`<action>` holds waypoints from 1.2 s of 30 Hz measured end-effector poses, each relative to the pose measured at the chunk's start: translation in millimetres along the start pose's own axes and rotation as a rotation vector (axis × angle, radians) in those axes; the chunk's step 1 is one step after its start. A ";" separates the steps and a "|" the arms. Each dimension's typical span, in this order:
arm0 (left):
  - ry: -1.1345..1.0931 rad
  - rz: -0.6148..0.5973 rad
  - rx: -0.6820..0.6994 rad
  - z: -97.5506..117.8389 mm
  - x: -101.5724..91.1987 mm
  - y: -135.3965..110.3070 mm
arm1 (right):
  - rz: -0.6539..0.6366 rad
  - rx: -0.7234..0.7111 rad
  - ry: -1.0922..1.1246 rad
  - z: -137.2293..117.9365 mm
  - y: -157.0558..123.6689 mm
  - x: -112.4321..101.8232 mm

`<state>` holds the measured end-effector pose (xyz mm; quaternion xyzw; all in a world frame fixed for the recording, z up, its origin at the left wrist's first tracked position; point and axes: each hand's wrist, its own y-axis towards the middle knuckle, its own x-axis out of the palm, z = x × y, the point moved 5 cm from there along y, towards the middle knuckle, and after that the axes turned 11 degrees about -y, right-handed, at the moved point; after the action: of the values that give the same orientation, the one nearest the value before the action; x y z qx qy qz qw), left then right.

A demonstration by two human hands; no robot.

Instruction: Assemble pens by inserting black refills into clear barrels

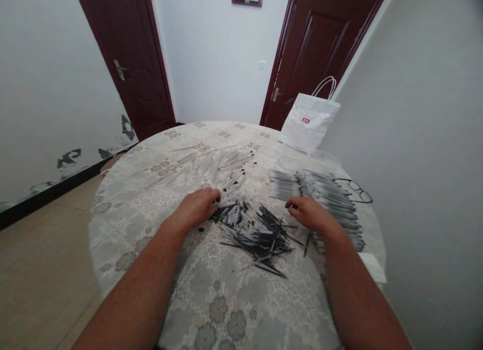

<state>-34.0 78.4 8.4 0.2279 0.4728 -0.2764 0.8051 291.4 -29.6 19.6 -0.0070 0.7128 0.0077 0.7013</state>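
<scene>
My left hand point(200, 207) is at the left edge of a loose pile, fingers curled in toward the thumb. Whatever it pinches is too small to make out. Right of the pile, my right hand point(307, 213) has its fingers bent close to the thumb, and any thing between them cannot be made out. Between my hands lie short whitish plastic pieces point(238, 214) and many thin black sticks like pen refills point(269, 236). Beyond my left hand, clear pen-like tubes point(215, 161) are spread out. Rows of slim pens point(332, 201) are stacked beside my right hand, partly behind it.
A round table with a patterned lace cloth point(222, 309) carries everything. At its far right stands a white paper bag point(311, 121). Black-framed glasses point(358, 189) lie by the stacked pens, and a white folded item point(373, 267) rests at the right edge.
</scene>
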 end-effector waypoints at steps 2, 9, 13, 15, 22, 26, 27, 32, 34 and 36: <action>0.009 -0.006 -0.012 -0.7 0.7 -0.2 | -0.032 -0.051 0.059 -1.7 -3.9 -2.2; -0.050 -0.019 0.031 2.8 0.7 -1.6 | -0.104 -0.148 0.103 -16.4 -2.2 8.3; -0.130 -0.018 0.035 2.3 -1.1 -2.3 | -0.112 -0.169 0.126 -22.0 1.2 14.2; -0.165 -0.019 0.026 1.2 -2.6 -2.6 | -0.104 -0.183 0.156 -22.2 2.0 14.3; -0.178 -0.014 -0.015 -1.8 -9.2 -5.9 | -0.046 -0.231 0.271 -17.3 1.9 5.5; -0.166 -0.013 -0.067 -6.8 -13.2 -7.8 | -0.083 -0.194 0.395 -8.4 -2.6 -2.5; -0.169 -0.014 -0.074 -7.4 -14.3 -8.1 | -0.115 -0.188 0.443 -5.8 -4.4 -3.7; -0.197 -0.012 -0.075 -3.7 -19.8 -7.9 | -0.234 -0.151 0.735 6.3 -12.5 -7.2; -0.210 -0.015 -0.078 -1.3 -20.7 -7.9 | -0.173 -0.107 0.828 10.2 -11.2 -8.8; -0.223 -0.017 -0.082 -0.1 -21.2 -8.1 | -0.030 -0.043 0.917 13.9 -7.0 -11.5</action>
<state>-48.0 77.3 26.3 0.1587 0.3930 -0.2871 0.8591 305.7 -36.4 30.9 -0.0345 0.9491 0.0082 0.3130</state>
